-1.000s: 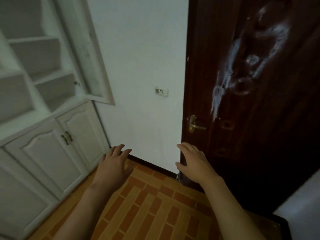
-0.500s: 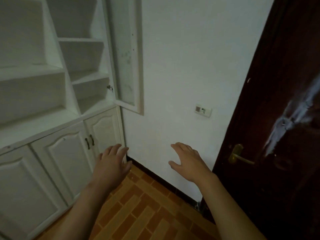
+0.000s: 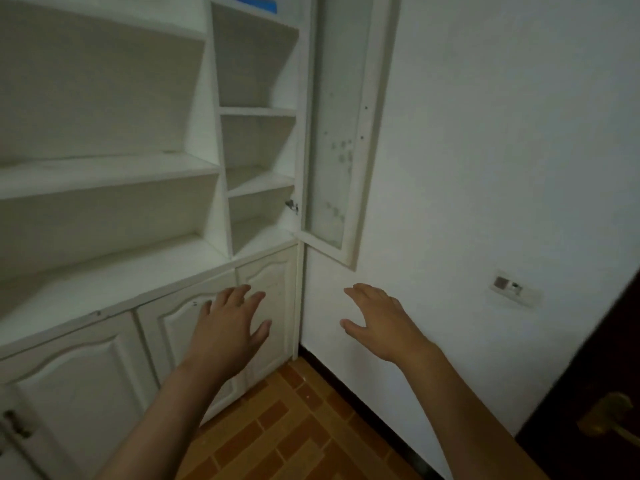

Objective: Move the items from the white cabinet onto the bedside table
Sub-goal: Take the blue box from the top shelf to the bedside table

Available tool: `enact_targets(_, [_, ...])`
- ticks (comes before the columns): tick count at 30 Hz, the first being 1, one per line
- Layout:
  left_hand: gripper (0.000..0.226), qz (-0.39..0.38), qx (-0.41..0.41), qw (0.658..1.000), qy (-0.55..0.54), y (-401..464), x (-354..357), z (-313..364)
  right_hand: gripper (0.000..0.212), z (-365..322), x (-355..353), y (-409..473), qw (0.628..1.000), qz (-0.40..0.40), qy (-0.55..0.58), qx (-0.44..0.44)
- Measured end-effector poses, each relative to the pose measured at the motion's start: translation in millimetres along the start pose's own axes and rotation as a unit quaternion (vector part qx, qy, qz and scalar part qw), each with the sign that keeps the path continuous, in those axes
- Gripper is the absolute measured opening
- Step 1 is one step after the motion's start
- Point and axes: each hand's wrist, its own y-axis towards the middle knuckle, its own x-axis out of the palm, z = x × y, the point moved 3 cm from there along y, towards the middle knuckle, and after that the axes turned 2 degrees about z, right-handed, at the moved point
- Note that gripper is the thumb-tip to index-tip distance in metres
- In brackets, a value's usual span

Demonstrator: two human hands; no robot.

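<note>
The white cabinet (image 3: 221,174) fills the left half of the view, its open shelves bare where I can see them. A blue item (image 3: 259,2) shows at the very top edge on the highest narrow shelf. My left hand (image 3: 230,332) hovers flat in front of the lower cabinet doors, fingers spread, holding nothing. My right hand (image 3: 379,322) hovers in front of the white wall, fingers relaxed and empty. The bedside table is out of view.
A glass cabinet door (image 3: 341,133) stands swung open against the white wall. A wall socket (image 3: 514,289) sits at the right. A dark wooden door (image 3: 595,393) with a brass handle (image 3: 604,415) is at the lower right. The floor (image 3: 294,431) is orange brick tile.
The view has swung left from the dark door toward the cabinet. Both hands stay raised and empty; the upper shelves and blue item have come into sight.
</note>
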Motion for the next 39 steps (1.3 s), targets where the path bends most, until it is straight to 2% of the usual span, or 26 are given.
enact_targets(8, [0.059,0.03,-0.047,0.998,0.037,41.9,-20.2,-73.3,0.071,-46.7,13.4,115.8,0.997,0.008,0.022,-0.075])
enact_targets(14, [0.059,0.041,-0.074,0.994,0.064,97.4,-18.7,-111.2,0.07,-55.4,18.3,200.1,0.993,0.011,0.032,-0.116])
enact_targets(31, [0.06,0.112,-0.066,0.984,0.123,388.0,-0.1,-125.3,0.068,31.2,-41.5,495.2,0.98,0.072,0.022,-0.183])
enact_targets(39, [0.059,0.147,-0.037,0.976,0.159,493.2,-24.8,-140.1,0.068,31.2,-79.5,595.6,0.969,0.109,0.02,-0.22])
